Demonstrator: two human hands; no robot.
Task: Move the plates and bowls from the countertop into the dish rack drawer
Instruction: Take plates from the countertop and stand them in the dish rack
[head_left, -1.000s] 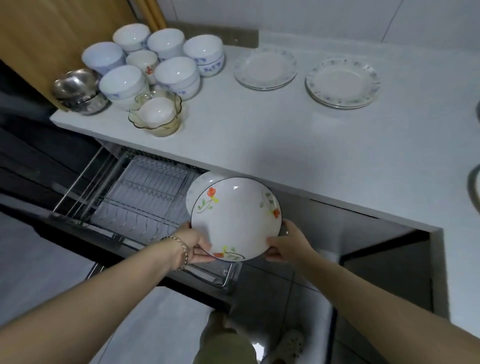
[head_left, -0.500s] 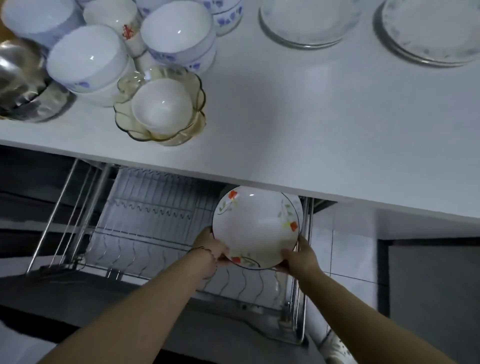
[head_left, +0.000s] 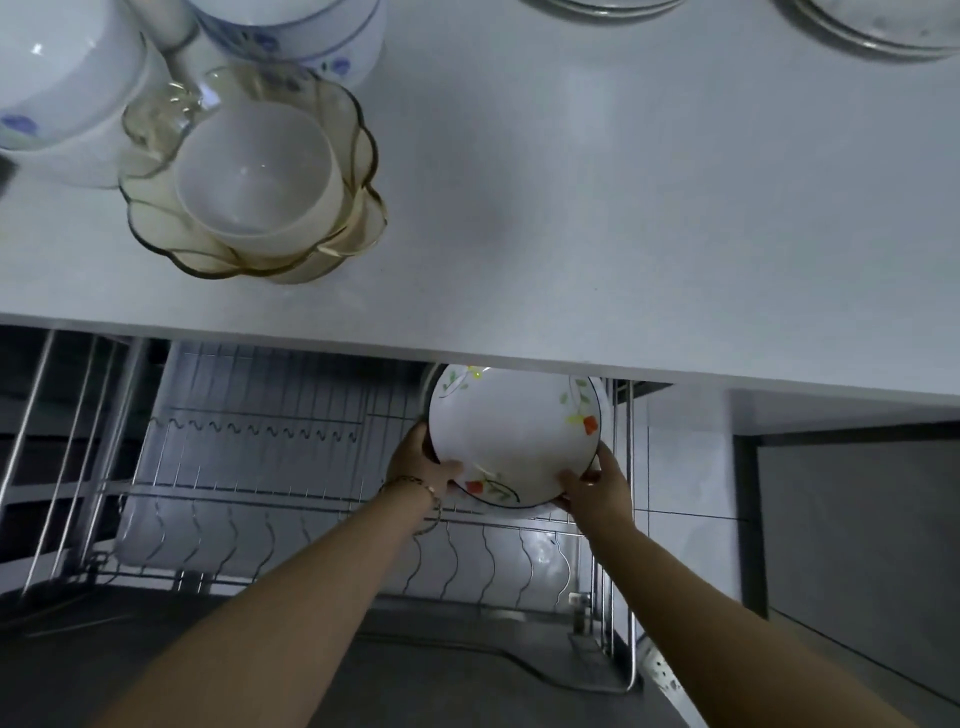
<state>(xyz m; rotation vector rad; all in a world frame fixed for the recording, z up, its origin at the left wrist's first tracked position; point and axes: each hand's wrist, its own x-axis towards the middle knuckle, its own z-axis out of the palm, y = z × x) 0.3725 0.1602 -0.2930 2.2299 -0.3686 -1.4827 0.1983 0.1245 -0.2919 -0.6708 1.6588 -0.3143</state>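
Flowered plate (head_left: 511, 436) held on edge over the right end of the dish rack drawer (head_left: 249, 499), face toward the camera, top rim tucked out of sight under the front lip of the desk (head_left: 571, 218). Left hand (head_left: 423, 460) grasping the lower-left rim, thumb across the front, other fingers hidden behind the plate; thin bracelet (head_left: 415, 486) at that wrist. Right hand (head_left: 595, 491) grasping the lower-right rim, thumb on the front face, remaining fingers likewise hidden. Hard to tell whether the plate's bottom edge touches the rack wires, since both hands cover that spot. A pale sliver of rim just behind the plate at upper left and right, possibly a second plate; too little showing to say.

Drawer pulled out below the desk, rear part lost in shadow beneath the overhang, wavy wire dividers visible along the near row and a farther row, tray beneath dim and blurred.

On the desk above: amber glass bowl (head_left: 254, 182) with scalloped edge, a small white bowl (head_left: 254, 166) nested inside. Blue-patterned bowl (head_left: 306, 36) behind it, cut off by the top edge. Another white bowl (head_left: 57, 93) at far left, cropped by the frame. Two plates at the top edge, one near centre (head_left: 602, 5), one at right (head_left: 883, 31), only their near rims in view.
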